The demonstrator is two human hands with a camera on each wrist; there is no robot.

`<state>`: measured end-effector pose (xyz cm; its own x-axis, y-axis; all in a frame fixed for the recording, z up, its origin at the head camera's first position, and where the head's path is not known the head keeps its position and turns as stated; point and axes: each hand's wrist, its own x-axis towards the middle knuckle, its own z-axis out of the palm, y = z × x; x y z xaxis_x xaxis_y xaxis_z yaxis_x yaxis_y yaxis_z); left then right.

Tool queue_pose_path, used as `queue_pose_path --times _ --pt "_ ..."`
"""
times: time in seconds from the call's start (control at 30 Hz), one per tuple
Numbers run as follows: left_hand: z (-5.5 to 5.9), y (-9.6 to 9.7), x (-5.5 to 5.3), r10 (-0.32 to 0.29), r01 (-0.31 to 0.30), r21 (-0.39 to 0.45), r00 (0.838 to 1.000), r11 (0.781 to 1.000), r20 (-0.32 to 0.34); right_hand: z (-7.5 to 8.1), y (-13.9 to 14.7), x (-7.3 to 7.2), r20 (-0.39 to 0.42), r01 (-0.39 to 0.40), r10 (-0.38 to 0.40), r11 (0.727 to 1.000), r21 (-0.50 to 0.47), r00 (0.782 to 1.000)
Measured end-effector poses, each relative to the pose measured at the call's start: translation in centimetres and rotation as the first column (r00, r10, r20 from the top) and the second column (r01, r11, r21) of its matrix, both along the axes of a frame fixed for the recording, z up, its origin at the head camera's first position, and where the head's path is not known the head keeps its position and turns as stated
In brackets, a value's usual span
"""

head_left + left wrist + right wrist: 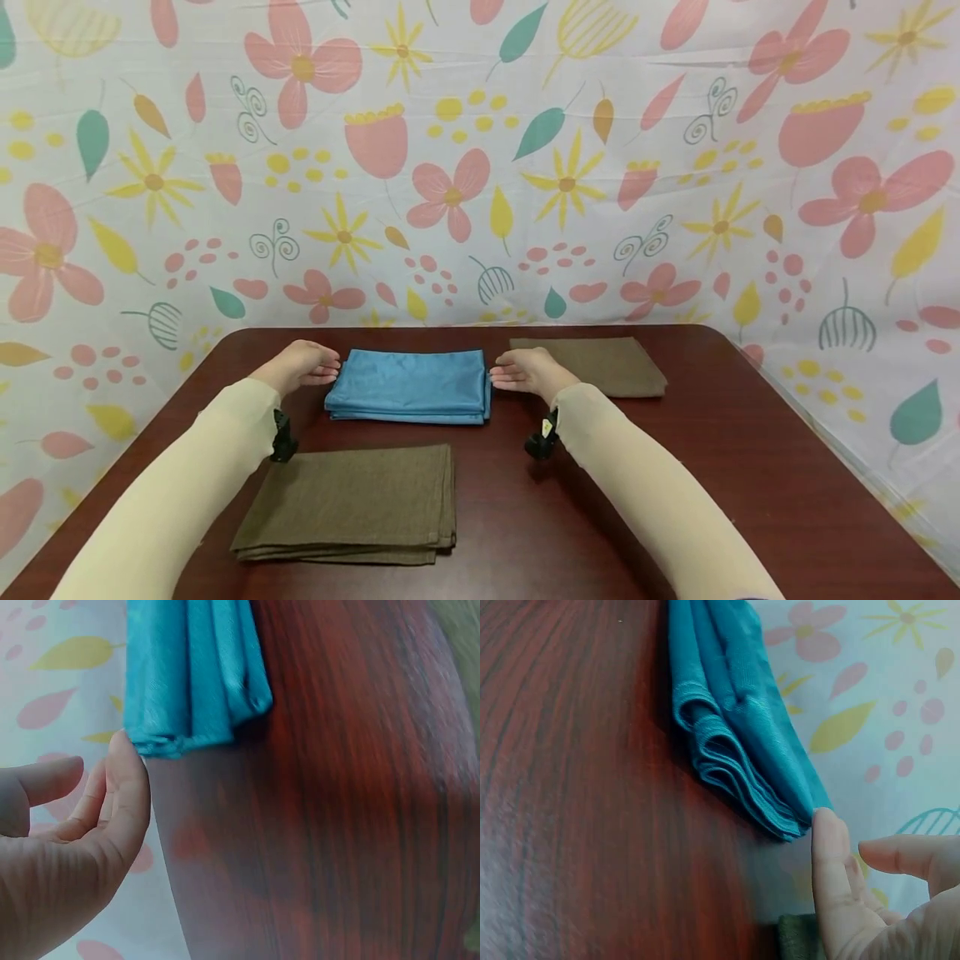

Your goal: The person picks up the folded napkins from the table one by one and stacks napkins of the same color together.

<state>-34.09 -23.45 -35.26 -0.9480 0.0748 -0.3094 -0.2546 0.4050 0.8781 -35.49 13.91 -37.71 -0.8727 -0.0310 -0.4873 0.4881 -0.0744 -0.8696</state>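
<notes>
A folded blue cloth [411, 385] lies flat near the far edge of the table, its layered folds showing at both ends in the wrist views. My left hand [306, 365] is at its left end, fingers extended and thumb apart; in the left wrist view a fingertip [121, 744] is at the cloth's corner. At the opposite end, my right hand [531, 372] holds its fingers out toward the cloth, with a fingertip [826, 819] at the corner in the right wrist view. Whether the fingertips press on the fabric I cannot tell. Neither hand grips anything.
Nearer on the dark red wooden table [517, 533] lies a folded olive-brown cloth [352, 500], partly beside my left forearm. Another brown cloth [611, 367] lies behind my right hand. A floral-patterned curtain [480, 167] hangs behind the table.
</notes>
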Motion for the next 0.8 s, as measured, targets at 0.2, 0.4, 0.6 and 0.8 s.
queue_pose_path --times 0.2,0.4,0.6,0.8 --pt "0.5 1.4 -0.1 -0.002 0.001 0.100 1.000 0.995 0.007 0.6 0.9 -0.2 -0.011 -0.006 0.006 1.000 -0.017 1.000" --pt "1.0 3.5 -0.2 0.014 -0.019 0.175 0.999 0.984 0.032 1.3 2.1 -0.3 -0.010 -0.053 0.053 0.999 0.009 0.999" --pt "1.1 5.1 -0.4 0.019 -0.029 0.204 0.998 0.978 0.053 1.7 3.0 -0.4 -0.010 -0.070 0.070 0.997 0.032 0.997" --pt "1.0 5.9 -0.9 0.011 -0.020 0.210 0.999 0.978 0.043 2.0 3.8 -0.3 -0.007 -0.077 0.078 0.996 0.049 0.997"
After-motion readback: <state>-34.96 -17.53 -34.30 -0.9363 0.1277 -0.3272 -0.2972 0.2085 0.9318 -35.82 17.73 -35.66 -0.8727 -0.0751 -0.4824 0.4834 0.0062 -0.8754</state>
